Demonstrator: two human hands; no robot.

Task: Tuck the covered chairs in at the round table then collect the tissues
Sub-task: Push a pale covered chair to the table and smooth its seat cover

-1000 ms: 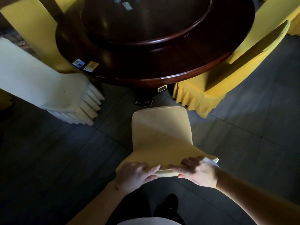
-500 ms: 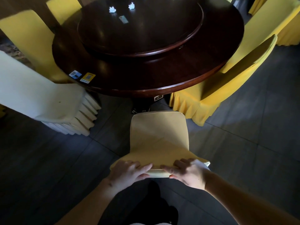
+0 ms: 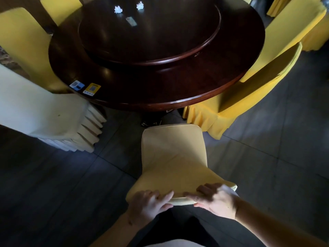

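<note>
A chair in a pale yellow cover [image 3: 173, 154] stands in front of me, its seat's front edge just short of the dark round table [image 3: 178, 93]. My left hand [image 3: 148, 205] and my right hand [image 3: 214, 200] both grip the top edge of its backrest, fingers curled over it. Two crumpled white tissues, one on the left [image 3: 118, 9] and one on the right [image 3: 140, 5], lie on the raised turntable [image 3: 178, 54] at the far side.
A cream covered chair [image 3: 44, 118] sits at the left, bright yellow covered chairs [image 3: 249, 100] at the right and more at the far left [image 3: 23, 43]. Two small cards [image 3: 85, 87] lie near the table's left rim. A small flat object [image 3: 131, 21] lies on the turntable. The floor is dark tile.
The chair has slid forward toward the table with both hands on its backrest. My view has tilted up, bringing the tissues on the turntable into sight.
</note>
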